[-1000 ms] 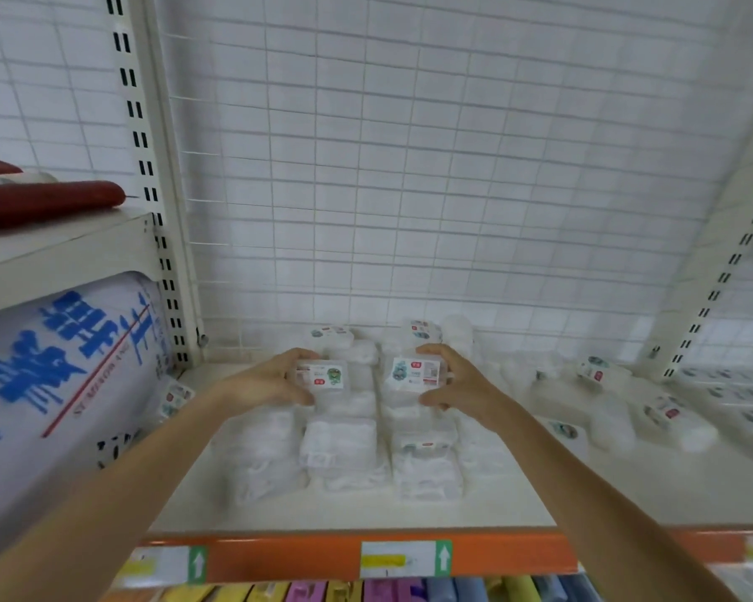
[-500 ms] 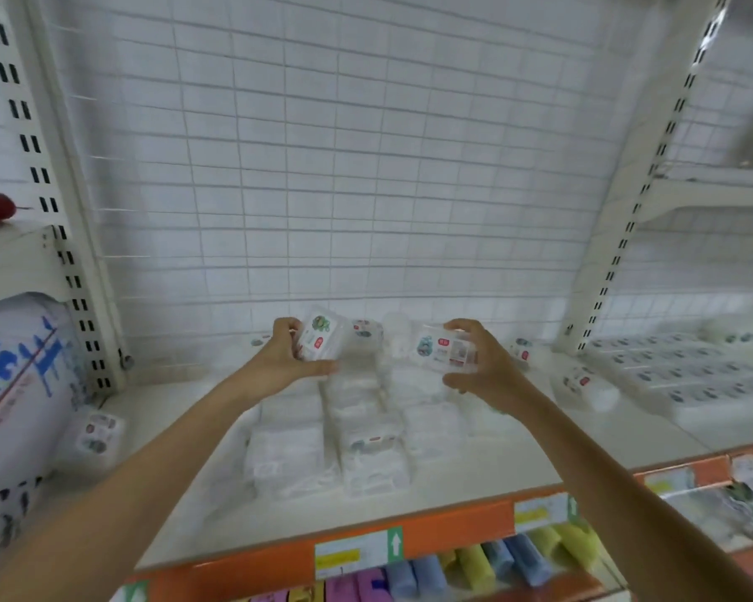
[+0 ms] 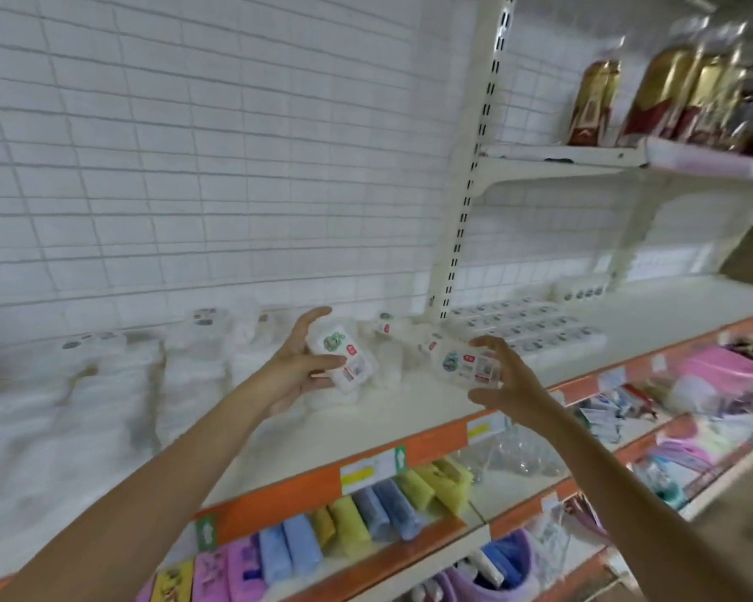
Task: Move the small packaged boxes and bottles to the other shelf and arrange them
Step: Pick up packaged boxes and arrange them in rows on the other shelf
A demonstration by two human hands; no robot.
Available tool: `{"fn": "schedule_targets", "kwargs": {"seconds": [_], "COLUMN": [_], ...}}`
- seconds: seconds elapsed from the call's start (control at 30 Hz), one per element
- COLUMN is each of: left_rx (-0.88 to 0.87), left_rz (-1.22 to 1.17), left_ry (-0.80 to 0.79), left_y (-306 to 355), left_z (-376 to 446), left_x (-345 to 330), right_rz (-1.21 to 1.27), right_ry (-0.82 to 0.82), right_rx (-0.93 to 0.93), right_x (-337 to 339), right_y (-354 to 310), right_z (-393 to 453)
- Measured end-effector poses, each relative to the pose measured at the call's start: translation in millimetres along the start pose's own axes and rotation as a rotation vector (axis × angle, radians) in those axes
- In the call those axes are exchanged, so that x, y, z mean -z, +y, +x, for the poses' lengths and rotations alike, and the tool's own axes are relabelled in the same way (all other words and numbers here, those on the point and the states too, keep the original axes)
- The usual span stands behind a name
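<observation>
Mid-carry: left hand gripping one small packaged box, right hand clasping another box, both above the shelf; next, likely rightward to the arranged rows.

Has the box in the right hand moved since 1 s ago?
Yes. The box in the right hand has been lifted off the white stacks and carried right, toward the slotted upright; it sat far left of that post before.

Two bare forearms reach in from the bottom edge, with no sleeves, watch, rings or gloves showing. The left hand and right hand are bare, with slim fingers.
</observation>
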State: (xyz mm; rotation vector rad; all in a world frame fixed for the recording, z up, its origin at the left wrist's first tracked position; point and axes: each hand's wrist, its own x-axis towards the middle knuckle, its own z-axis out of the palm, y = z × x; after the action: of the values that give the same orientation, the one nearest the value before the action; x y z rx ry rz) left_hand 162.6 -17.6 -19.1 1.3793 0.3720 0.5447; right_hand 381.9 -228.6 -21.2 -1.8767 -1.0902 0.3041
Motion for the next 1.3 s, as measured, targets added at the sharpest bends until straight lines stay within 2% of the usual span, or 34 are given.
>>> {"fn": "schedule_targets", "kwargs": {"seconds": [0.17,0.37,0.53,0.67,1.0,1.17,1.3], "left_rx": [0.016,0.039,0.043,-0.044,-0.213,-0.276,-0.346], "left_rz": [0.238,0.116,0.068,0.318,0.698,0.902,1.055], "left_ry": [-0.029,-0.213,-0.261,-0.233,-0.121,-0.128,-0.111], "left_y": [-26.3,-47.8,-70.4,-79.3,-115.1,-118.8,-127.0], "left_z": [26.8,53.2,78.0,100.9,198.8,254.9,292.6], "left_x": [-79.7,-162.8,-212.6,-238.6,-266.8,-300.7,-328.1], "right_rz": [0.015,-0.053,-0.109,-0.153,-0.306,-0.466,-0.459], "right_ry": [0.045,0.127,0.224,0.247,0.156,0.124,0.09], "right_rx": [-0.043,-0.122,-0.176,-0.231,-0.197,-0.176,-0.182], "right_x": [62.7,135.3,179.0,206.3,263.4,296.5,323.7], "right_y": [57.0,104.3,134.0,155.0,214.6,253.5,277.1], "right_z": [-26.0,-64.8,-84.6,-83.9,3.0,65.6,103.5]}}
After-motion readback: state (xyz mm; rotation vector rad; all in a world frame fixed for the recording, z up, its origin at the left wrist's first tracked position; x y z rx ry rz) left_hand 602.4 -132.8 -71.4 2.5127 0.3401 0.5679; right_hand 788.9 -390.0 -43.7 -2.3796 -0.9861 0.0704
